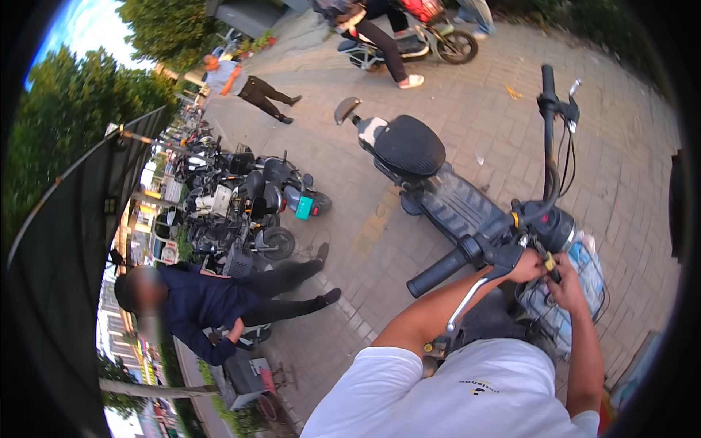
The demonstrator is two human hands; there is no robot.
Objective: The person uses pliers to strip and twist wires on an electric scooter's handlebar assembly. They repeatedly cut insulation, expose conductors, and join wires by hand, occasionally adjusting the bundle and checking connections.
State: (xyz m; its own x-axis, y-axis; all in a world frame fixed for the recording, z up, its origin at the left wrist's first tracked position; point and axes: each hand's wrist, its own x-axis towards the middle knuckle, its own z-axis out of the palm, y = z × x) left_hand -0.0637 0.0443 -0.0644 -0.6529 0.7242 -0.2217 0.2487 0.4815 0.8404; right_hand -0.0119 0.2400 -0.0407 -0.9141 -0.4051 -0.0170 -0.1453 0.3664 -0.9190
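Both my hands meet at the front of an electric bike, between its headlamp (561, 232) and the front basket (588, 310). My left hand (527, 267) is closed, partly hidden behind the brake lever (471, 296); what it grips is unclear. My right hand (569, 289) pinches a small yellow-and-black piece (550, 267), whose exact kind is too small to tell. A black handlebar grip (438, 271) reaches over my left forearm. The other grip (548, 79) stands at the far side. Behind the handlebar are the ribbed footboard (461, 206) and black seat (410, 146).
Light blue plastic lies in the basket. On the left, a person in dark clothes (208, 296) stands near a row of parked scooters (234, 193). Another person (252, 87) walks farther off. At the top, someone sits astride an electric bike (416, 47). Paving bricks (489, 109) cover the ground.
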